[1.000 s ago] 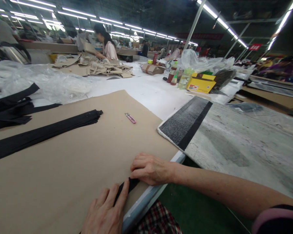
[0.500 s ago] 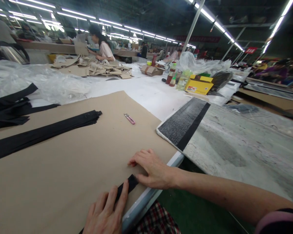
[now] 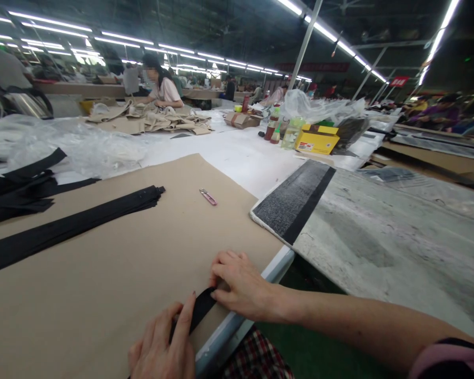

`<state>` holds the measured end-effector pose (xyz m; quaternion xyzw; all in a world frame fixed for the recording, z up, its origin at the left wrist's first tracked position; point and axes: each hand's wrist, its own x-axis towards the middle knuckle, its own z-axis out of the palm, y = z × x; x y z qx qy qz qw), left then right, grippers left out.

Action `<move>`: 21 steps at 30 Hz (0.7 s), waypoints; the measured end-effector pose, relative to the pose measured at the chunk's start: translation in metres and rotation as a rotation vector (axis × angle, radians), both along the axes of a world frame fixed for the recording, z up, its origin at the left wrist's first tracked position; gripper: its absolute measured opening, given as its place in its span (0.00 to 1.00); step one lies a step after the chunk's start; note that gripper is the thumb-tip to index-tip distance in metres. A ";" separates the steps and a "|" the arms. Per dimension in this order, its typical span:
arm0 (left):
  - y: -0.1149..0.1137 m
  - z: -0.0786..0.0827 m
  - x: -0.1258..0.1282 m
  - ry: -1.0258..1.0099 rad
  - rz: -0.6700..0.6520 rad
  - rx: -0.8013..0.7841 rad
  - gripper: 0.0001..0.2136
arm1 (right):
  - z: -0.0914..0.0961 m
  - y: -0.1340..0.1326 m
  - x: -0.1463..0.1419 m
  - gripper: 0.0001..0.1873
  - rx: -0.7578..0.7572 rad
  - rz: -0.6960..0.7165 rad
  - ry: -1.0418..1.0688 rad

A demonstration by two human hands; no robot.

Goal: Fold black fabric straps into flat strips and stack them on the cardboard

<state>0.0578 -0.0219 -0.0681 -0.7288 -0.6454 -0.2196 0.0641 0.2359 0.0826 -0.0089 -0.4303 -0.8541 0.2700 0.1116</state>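
Observation:
A narrow black fabric strip (image 3: 199, 311) lies on the brown paper sheet (image 3: 114, 268) near the table's front edge. My right hand (image 3: 239, 284) has its fingers curled down on the strip's end, pinching it against the paper. My left hand (image 3: 166, 347) lies flat on the same strip lower down, with its fingers stretched out along it. Most of the strip is hidden under my left hand.
A stack of long black strips (image 3: 71, 226) lies across the paper at left, with more black pieces (image 3: 19, 184) behind. Pink thread snips (image 3: 208, 197) lie mid-table. A dark grey pad (image 3: 294, 202) sits on the right bench. Bottles (image 3: 274, 129), a yellow box (image 3: 316, 139) and a co-worker (image 3: 161, 87) are farther back.
My right hand's fingers, spread half a second ago, have curled down onto the strip's end. My left hand has slid slightly left along the strip.

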 end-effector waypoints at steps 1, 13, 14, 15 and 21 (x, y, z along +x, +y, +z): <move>0.003 0.001 -0.005 -0.069 -0.015 0.001 0.21 | 0.000 0.000 -0.001 0.05 -0.023 0.007 0.032; 0.026 0.065 -0.019 -0.915 -0.154 -0.589 0.18 | 0.027 -0.011 -0.007 0.06 -0.154 0.239 0.328; 0.025 0.069 -0.018 -0.931 -0.141 -0.584 0.18 | 0.029 -0.012 -0.007 0.06 -0.117 0.263 0.314; 0.023 0.072 -0.017 -0.947 -0.126 -0.574 0.19 | 0.031 -0.013 -0.008 0.06 -0.083 0.286 0.303; 0.014 0.085 -0.015 -0.971 -0.115 -0.468 0.17 | 0.043 -0.020 -0.012 0.07 -0.021 0.343 0.269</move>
